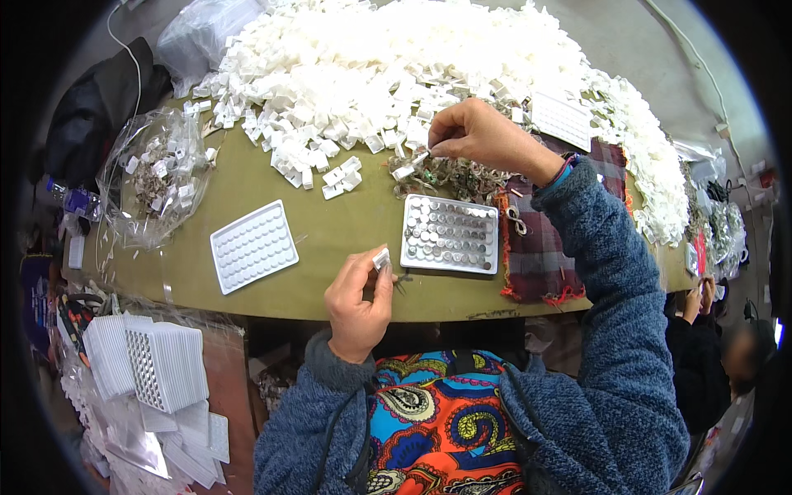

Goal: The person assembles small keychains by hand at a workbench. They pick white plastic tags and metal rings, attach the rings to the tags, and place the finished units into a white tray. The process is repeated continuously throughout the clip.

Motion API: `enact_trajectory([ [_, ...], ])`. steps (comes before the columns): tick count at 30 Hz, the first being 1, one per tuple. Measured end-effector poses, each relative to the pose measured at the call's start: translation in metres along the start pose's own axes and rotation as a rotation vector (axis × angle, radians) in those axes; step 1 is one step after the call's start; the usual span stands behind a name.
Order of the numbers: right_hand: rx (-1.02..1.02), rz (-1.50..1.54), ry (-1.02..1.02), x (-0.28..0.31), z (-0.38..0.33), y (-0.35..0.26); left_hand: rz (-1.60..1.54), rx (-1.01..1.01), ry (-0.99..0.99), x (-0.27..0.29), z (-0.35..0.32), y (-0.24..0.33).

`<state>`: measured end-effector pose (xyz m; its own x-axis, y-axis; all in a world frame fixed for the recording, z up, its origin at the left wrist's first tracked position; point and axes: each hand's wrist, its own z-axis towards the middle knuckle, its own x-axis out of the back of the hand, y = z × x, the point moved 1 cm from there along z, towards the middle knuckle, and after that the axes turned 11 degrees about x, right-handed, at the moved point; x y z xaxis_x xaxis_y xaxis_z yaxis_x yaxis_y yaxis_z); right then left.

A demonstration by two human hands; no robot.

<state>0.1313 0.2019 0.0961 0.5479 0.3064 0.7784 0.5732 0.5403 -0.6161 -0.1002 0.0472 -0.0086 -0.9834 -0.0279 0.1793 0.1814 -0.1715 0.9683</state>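
**Left hand loaded, right hand at the tangle's edge**

On my feed the left hand [359,305] had thumb and forefinger closed on a small white plastic piece [381,260]. Right hand [478,136]: fingers drawn into a near pinch, just above the edge of a brownish, wiry tangle [462,181]; couldn't tell if it gripped anything.

My read: a light left pinch, piece level, top exposed, was right. The right hand needed to pick singly and not drag the tangle along.

Surface: dull green tabletop [346,219]. Beyond the right hand, a broad heap of white plastic pieces [396,58]. Right of the left hand, near, a white plastic tray [450,269] of round silvery discs [450,233]; left of it, a white dimpled tray [254,247]. Below the right forearm, a dark plaid cloth [540,256].

Room: stacked white trays [177,363] lower left of the left hand; a co-worker's hands [705,297] far right.
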Motion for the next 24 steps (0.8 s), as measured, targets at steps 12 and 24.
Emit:
enact_trajectory([
  [12,0.05,-0.271,-0.13,-0.053,0.019,0.0,-0.015,0.003,-0.003,0.0,-0.002,-0.001],
  [24,-0.003,-0.079,0.165,-0.029,0.011,-0.004,-0.256,0.14,-0.049,-0.001,-0.002,-0.008],
])
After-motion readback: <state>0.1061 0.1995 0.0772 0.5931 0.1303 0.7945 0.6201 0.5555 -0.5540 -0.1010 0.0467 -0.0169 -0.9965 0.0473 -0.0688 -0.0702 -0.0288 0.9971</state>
